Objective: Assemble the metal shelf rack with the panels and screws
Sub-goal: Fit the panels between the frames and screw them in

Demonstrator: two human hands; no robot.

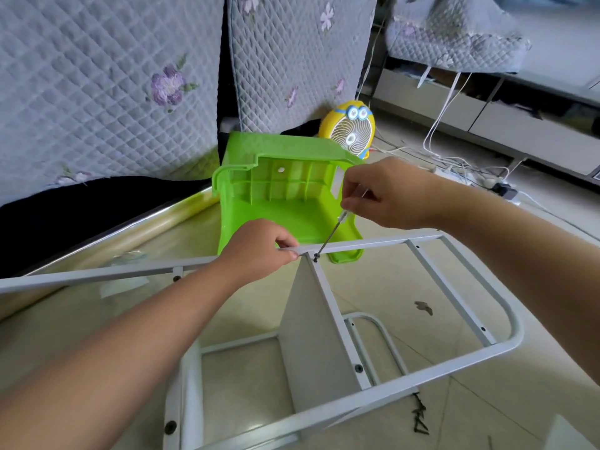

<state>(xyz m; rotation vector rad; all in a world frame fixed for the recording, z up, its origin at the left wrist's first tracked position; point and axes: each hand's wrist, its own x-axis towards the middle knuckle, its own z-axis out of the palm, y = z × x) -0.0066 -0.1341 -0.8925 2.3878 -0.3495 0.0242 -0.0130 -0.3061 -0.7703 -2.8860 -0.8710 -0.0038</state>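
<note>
midway through fastening a panel to the rack frame, out on the tiled floor, not far from its edge under the quilted cushions. gripping the far rail with the left hand, fingers curled over it just beside the joint. pinching the clear handle of a thin screwdriver in the right hand, fingertips closed round it, shaft slanting down to a dark screw at the top corner of the panel. appears started in its hole, though hard to tell how far in. judging by the dark heads along the near rail, well on with this panel, yet with several crossbar holes unfilled. next: hold the tip square in the head, turn with downward pressure, brace the rail against twist. then reach for another from the spare screws lying by the frame's near right corner. beyond the frame, a green plastic stool tipped on its side and a small yellow fan — no need to touch either.
</note>
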